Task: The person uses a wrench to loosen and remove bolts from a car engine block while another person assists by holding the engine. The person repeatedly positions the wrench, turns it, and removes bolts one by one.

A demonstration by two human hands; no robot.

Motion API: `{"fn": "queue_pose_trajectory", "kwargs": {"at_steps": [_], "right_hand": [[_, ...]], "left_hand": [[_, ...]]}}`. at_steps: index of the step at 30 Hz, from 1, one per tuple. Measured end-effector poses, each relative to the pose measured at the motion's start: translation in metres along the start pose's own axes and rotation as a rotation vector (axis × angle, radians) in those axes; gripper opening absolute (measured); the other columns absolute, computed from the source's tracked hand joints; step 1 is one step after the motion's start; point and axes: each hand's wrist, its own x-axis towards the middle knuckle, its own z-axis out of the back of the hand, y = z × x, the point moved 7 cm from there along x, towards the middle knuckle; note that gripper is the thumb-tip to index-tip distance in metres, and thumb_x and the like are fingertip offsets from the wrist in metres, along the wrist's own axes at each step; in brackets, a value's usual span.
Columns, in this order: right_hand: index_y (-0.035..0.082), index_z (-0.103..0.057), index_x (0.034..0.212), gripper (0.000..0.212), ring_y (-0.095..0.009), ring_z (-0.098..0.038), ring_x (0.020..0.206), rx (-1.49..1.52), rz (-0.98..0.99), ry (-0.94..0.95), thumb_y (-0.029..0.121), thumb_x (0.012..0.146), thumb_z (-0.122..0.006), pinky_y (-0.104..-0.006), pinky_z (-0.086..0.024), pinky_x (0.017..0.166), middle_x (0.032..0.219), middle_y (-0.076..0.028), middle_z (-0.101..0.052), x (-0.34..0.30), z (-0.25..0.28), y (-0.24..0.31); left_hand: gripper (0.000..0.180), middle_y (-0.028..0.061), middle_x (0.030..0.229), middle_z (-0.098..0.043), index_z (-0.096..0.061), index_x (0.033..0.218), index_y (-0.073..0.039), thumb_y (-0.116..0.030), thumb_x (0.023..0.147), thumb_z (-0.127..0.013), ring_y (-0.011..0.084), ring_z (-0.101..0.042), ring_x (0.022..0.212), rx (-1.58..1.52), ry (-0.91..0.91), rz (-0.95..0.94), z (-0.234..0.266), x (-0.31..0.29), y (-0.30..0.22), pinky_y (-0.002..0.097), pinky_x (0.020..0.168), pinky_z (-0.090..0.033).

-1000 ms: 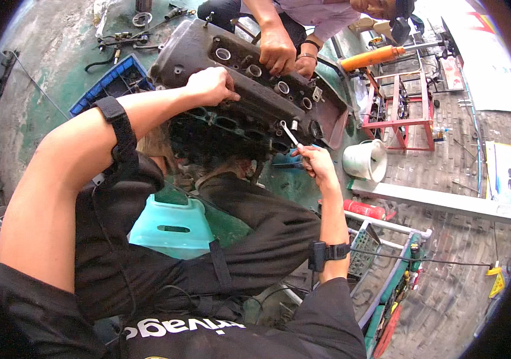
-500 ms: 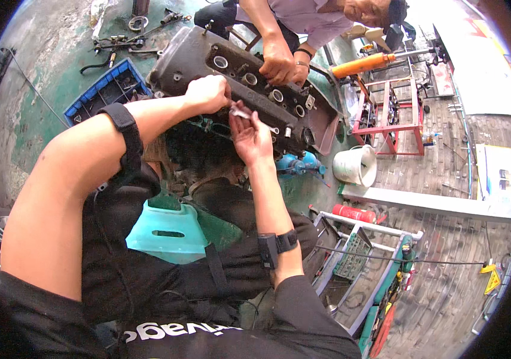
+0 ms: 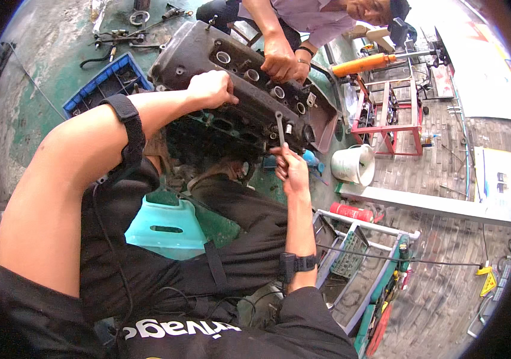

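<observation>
Left hand [image 3: 210, 88] on engine cover [image 3: 237, 75], right hand [image 3: 289, 167] — wrench [image 3: 279, 127]

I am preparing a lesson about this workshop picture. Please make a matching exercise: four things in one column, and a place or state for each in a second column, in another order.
Things:
1. slim metal wrench
2. blue plastic crate
3. white plastic bucket
4. left hand

Places or states:
A. lying on its side on the floor
B. resting on the dark engine cylinder head
C. held in the right hand
D. on the green floor, left of the engine

Pairs: 1-C, 2-D, 3-A, 4-B
</observation>
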Motion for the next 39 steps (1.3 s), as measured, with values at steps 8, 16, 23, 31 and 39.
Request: {"fn": "queue_pose_trajectory", "kwargs": {"at_steps": [8,16,23,31,39], "right_hand": [[0.001,-0.070,0.089,0.029,-0.001,-0.031,0.048,-0.611,0.194,-0.172,0.029,0.089,-0.061,-0.0196,-0.023,0.045,0.056,0.009,-0.043,0.022,0.071,0.008],[0.004,-0.072,0.087,0.030,-0.003,-0.037,0.051,-0.800,0.100,-0.017,0.032,0.088,-0.061,-0.0232,-0.027,0.046,0.057,0.007,-0.047,0.042,0.076,0.027],[0.003,-0.066,0.082,0.037,-0.006,-0.029,0.040,-0.608,-0.285,0.024,0.036,0.092,-0.053,-0.0265,-0.022,0.036,0.049,0.005,-0.037,0.021,0.060,0.016],[0.006,-0.054,0.079,0.028,-0.028,-0.054,0.067,0.475,-0.235,0.096,0.029,0.095,-0.047,-0.0442,-0.046,0.072,0.062,-0.007,-0.051,0.034,-0.058,-0.047],[-0.008,-0.058,0.092,0.033,-0.026,-0.059,0.102,1.336,0.098,0.427,0.023,0.096,-0.046,-0.0389,-0.046,0.097,0.092,-0.015,-0.064,0.045,-0.115,0.026]], "left_hand": [[0.041,0.0132,0.089,-0.067,-0.070,0.089,-0.011,-0.047,0.070,-0.071,0.0297,-0.064,0.086,0.004,0.016,0.010,0.002,-0.001,-0.001,0.0401,0.078,-0.049],[0.043,0.0138,0.089,-0.067,-0.070,0.093,-0.010,-0.047,0.070,-0.072,0.0297,-0.064,0.086,-0.012,0.009,0.015,0.002,-0.002,0.000,0.0393,0.078,-0.049],[0.040,0.0136,0.084,-0.067,-0.070,0.089,-0.010,-0.046,0.071,-0.071,0.0300,-0.064,0.083,-0.023,0.032,0.008,0.000,0.000,0.001,0.0399,0.077,-0.049],[0.038,0.0133,0.079,-0.067,-0.070,0.087,-0.010,-0.045,0.071,-0.070,0.0298,-0.065,0.078,-0.023,-0.012,-0.028,0.000,-0.002,-0.001,0.0397,0.073,-0.050],[0.032,0.0105,0.083,-0.068,-0.072,0.085,-0.013,-0.041,0.070,-0.072,0.0271,-0.065,0.082,0.040,0.005,0.010,0.004,-0.001,-0.004,0.0384,0.075,-0.050]]}}
